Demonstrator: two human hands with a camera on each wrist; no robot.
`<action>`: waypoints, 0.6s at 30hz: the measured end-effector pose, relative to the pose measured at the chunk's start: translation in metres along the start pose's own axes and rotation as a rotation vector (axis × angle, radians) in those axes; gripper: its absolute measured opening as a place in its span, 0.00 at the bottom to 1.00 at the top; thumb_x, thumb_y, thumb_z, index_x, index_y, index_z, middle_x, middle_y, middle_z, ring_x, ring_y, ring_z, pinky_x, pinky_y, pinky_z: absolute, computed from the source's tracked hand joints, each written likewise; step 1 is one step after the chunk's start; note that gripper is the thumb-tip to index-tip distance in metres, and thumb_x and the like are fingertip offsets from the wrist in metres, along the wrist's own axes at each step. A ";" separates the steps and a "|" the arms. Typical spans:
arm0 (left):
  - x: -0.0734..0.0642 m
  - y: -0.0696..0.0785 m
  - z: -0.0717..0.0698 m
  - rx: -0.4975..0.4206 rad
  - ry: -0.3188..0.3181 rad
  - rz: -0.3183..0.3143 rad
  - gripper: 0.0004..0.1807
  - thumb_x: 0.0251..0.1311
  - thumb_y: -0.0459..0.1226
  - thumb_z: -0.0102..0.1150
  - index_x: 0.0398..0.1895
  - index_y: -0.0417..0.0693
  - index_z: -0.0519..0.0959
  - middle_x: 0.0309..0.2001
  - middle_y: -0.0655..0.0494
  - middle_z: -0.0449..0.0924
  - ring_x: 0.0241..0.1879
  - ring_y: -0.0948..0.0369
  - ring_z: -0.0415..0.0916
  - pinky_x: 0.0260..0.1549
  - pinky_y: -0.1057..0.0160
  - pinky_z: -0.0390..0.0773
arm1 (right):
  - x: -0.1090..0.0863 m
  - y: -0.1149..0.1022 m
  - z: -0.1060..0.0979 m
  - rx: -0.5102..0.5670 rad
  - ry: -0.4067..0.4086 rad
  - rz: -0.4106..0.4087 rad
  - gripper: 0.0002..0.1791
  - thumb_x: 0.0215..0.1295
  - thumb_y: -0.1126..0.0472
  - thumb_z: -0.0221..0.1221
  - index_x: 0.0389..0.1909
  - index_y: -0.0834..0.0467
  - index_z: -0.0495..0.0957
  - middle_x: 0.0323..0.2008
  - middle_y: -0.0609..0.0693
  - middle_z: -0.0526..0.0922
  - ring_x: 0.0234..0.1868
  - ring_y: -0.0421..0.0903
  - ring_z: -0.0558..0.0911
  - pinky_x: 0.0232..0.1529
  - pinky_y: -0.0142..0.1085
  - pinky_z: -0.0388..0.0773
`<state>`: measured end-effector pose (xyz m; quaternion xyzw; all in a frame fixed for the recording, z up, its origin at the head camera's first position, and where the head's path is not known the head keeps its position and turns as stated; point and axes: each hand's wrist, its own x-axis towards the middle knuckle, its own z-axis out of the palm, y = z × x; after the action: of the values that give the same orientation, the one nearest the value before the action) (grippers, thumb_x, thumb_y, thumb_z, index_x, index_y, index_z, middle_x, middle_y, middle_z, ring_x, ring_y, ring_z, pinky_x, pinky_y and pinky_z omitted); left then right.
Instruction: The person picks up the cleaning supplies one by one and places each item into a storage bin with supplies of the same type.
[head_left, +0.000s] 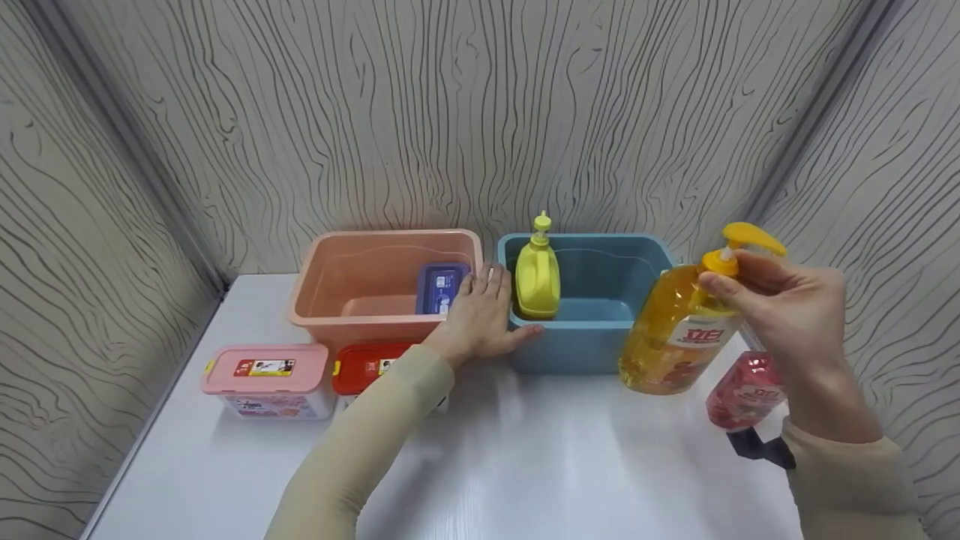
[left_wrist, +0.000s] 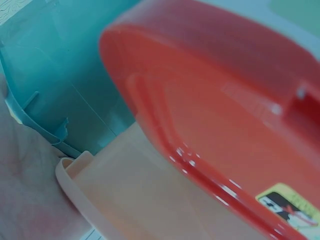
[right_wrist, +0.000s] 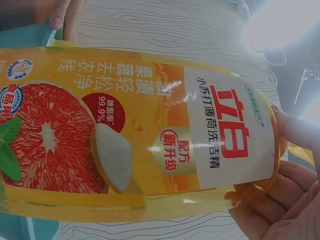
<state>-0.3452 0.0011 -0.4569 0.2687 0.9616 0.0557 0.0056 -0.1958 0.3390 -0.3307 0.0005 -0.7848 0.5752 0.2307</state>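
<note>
My right hand (head_left: 802, 315) curls its fingers and thumb round the neck of the amber pump bottle (head_left: 667, 337), just below the pump. The bottle tilts, top to the right, before the near right corner of the blue bin (head_left: 570, 349); a red citrus slice shows on its label. My left hand (head_left: 484, 311), fingers extended and thumb out to the right, rests at the adjoining rims of the blue bin and the peach bin (head_left: 315, 300) to its left. Within the blue bin, at left: a yellow bottle (head_left: 538, 289). Within the peach bin, at right: a dark blue box (head_left: 432, 291). On the table (head_left: 570, 457), near left: a pink-lidded tub (head_left: 262, 367) and a red-lidded tub (head_left: 360, 371), partly behind my sleeve (head_left: 390, 420); at right, a red bottle (head_left: 742, 394), its top hidden.
</note>
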 end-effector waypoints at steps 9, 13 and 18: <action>0.000 0.001 0.001 -0.017 -0.015 -0.004 0.66 0.71 0.81 0.33 0.94 0.41 0.42 0.95 0.43 0.41 0.95 0.46 0.37 0.94 0.39 0.42 | 0.018 -0.010 0.010 -0.068 -0.001 0.002 0.30 0.70 0.54 0.78 0.68 0.61 0.86 0.52 0.32 0.95 0.54 0.33 0.93 0.55 0.22 0.86; 0.000 0.001 0.000 -0.024 -0.015 0.000 0.66 0.71 0.81 0.34 0.94 0.41 0.42 0.95 0.43 0.41 0.95 0.46 0.37 0.94 0.39 0.42 | 0.028 -0.014 0.012 -0.018 -0.022 0.015 0.29 0.70 0.57 0.78 0.68 0.64 0.86 0.51 0.34 0.95 0.52 0.34 0.93 0.53 0.21 0.87; 0.001 0.001 0.001 0.002 -0.003 -0.004 0.66 0.71 0.81 0.32 0.94 0.40 0.43 0.95 0.42 0.43 0.95 0.45 0.39 0.94 0.39 0.45 | 0.040 -0.019 0.019 -0.073 -0.010 0.000 0.29 0.71 0.51 0.76 0.67 0.60 0.87 0.51 0.30 0.94 0.53 0.32 0.92 0.55 0.20 0.86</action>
<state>-0.3450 0.0025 -0.4575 0.2670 0.9621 0.0544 0.0071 -0.2337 0.3260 -0.3036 -0.0051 -0.8065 0.5460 0.2269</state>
